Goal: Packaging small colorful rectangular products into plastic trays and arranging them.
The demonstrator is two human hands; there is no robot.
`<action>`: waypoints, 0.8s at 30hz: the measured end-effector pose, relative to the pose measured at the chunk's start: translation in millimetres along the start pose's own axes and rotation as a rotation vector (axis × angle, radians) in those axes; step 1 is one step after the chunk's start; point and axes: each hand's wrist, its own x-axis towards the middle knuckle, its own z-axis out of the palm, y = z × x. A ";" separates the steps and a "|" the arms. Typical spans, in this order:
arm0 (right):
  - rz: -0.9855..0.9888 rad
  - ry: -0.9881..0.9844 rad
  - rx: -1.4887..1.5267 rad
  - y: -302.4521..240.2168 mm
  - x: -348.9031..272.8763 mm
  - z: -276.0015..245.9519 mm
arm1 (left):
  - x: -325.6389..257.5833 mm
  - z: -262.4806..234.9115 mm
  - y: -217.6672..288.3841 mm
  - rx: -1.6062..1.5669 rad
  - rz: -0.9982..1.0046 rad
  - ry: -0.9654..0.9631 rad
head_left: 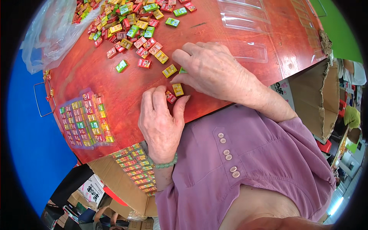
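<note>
My left hand (pixel 161 120), with a green bead bracelet (pixel 167 164) at its wrist, is low over the red table's near edge. Its fingers and thumb are apart around a small red box (pixel 170 97), which lies against the index finger. A yellow box (pixel 178 89) sits just beyond, between my two hands. My right hand (pixel 209 67) arches over the table, thumb and curled fingers apart. Beneath it a green box (pixel 183 70) partly shows; the rest is hidden. Another yellow box (pixel 169 71) lies beside its fingers.
A heap of small coloured boxes (pixel 132 23) covers the far table beside a clear plastic bag (pixel 50 42). Filled trays (pixel 86 120) lie at left; clear trays (pixel 245 15) lie far right. Cardboard cartons (pixel 312 96) stand below the near edge, one holding filled packs (pixel 136 168).
</note>
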 end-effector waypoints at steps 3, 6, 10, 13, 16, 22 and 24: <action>0.041 0.033 0.004 -6.9 2.0 6.4 | 2.1 6.0 8.6 -0.045 -0.020 0.043; 0.049 0.027 0.035 -9.3 6.0 10.1 | 0.3 10.1 11.2 -0.002 -0.045 0.099; 0.053 -0.002 0.041 -13.4 8.6 14.5 | 1.0 12.7 9.5 0.023 -0.055 0.088; 0.055 -0.011 0.035 -11.8 10.0 15.9 | 1.8 9.8 5.9 0.022 -0.036 0.107; 0.010 0.060 -0.004 -8.1 7.2 13.2 | 0.1 8.1 -0.1 -0.003 -0.064 0.106; -0.071 0.011 0.052 1.2 1.1 0.0 | -2.6 2.2 -15.2 -0.048 -0.038 0.134; -0.104 -0.055 0.042 3.9 0.6 -5.4 | -2.0 -4.0 -17.7 -0.075 -0.037 0.102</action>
